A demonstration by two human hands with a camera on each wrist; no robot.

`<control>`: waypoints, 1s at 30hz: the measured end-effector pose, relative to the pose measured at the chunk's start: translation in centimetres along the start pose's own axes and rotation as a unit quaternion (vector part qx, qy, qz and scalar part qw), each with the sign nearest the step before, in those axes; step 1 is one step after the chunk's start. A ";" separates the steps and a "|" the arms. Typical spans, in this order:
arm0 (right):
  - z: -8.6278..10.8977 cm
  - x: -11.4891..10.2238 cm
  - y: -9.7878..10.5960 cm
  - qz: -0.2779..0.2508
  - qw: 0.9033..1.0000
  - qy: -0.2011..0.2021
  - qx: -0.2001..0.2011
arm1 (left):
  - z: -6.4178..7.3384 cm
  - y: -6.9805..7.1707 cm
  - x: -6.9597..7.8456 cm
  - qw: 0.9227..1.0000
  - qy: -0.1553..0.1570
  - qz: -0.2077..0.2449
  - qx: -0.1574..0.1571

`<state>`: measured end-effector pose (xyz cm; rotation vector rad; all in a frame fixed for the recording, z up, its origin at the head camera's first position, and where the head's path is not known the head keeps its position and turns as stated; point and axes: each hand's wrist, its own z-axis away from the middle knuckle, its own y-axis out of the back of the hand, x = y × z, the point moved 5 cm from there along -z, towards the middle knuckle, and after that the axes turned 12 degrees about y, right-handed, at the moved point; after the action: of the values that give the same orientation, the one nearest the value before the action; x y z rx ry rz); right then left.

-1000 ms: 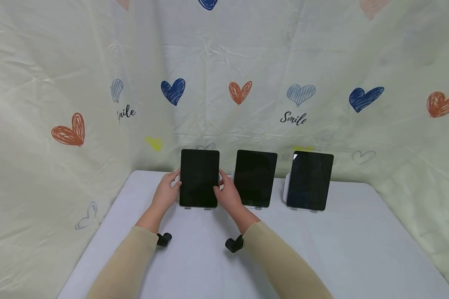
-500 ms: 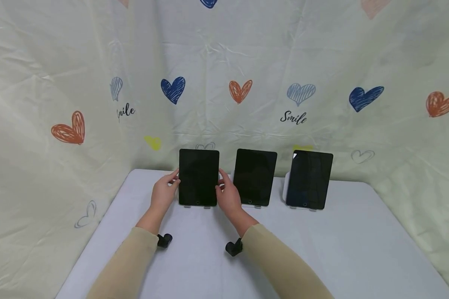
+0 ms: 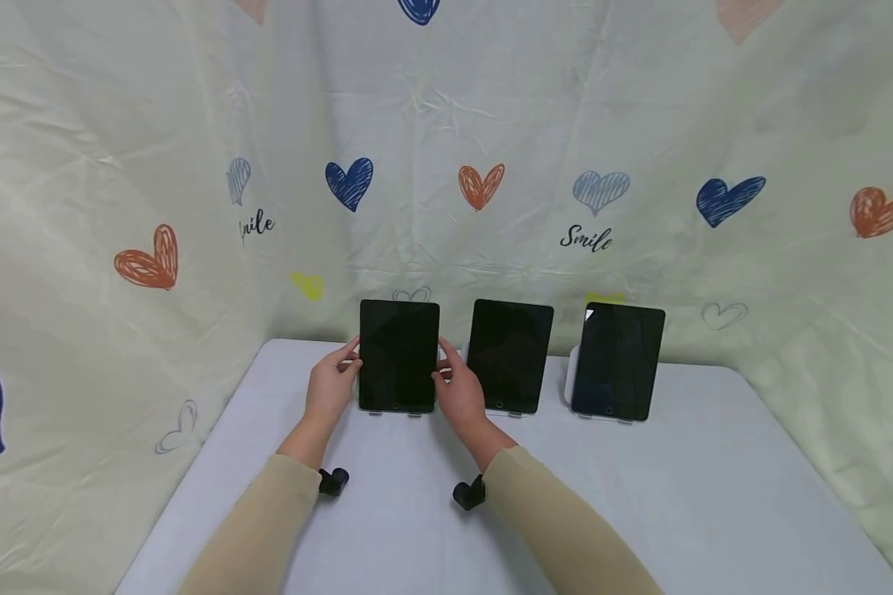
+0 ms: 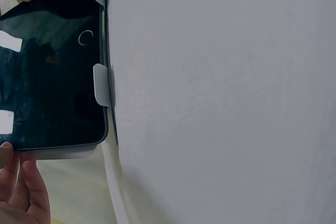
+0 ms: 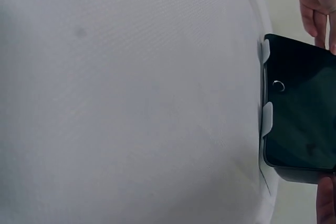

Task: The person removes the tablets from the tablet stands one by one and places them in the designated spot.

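Note:
A black tablet stands tilted back in a stand at the left end of a row of tablets. Pale lip tabs of the stand hook over its lower edge, beside the round home button. My left hand pinches the left side edge, thumb at the front rim and fingers reaching behind. On the opposite edge, my right hand grips likewise, its thumb at the rim. Part of that hand shows at the lower right corner of the right wrist view. The fingers behind the tablet are partly hidden.
A second tablet leans in its stand just right of my right hand. Farther right, a third tablet rests on a white stand. The table has a white cover; a curtain with printed hearts hangs behind.
My right thumb has slid slightly outward from the tablet's front to its right rim. The tablets stay in place; the head view shifts a little.

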<state>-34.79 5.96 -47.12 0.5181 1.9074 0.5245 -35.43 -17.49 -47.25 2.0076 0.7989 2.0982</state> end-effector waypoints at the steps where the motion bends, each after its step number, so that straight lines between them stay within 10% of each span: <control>1: 0.0 0.0 0.0 -0.002 1.000 0.001 0.002 | 0.0 0.0 0.0 1.000 0.001 0.003 0.001; 30: 1.2 0.0 0.8 -0.049 0.999 -0.012 0.002 | 0.9 0.6 0.4 1.000 0.013 0.017 -0.011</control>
<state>-33.59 6.79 -47.12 0.4304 1.9016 0.4492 -34.49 -17.54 -46.64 2.0009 0.7468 2.1463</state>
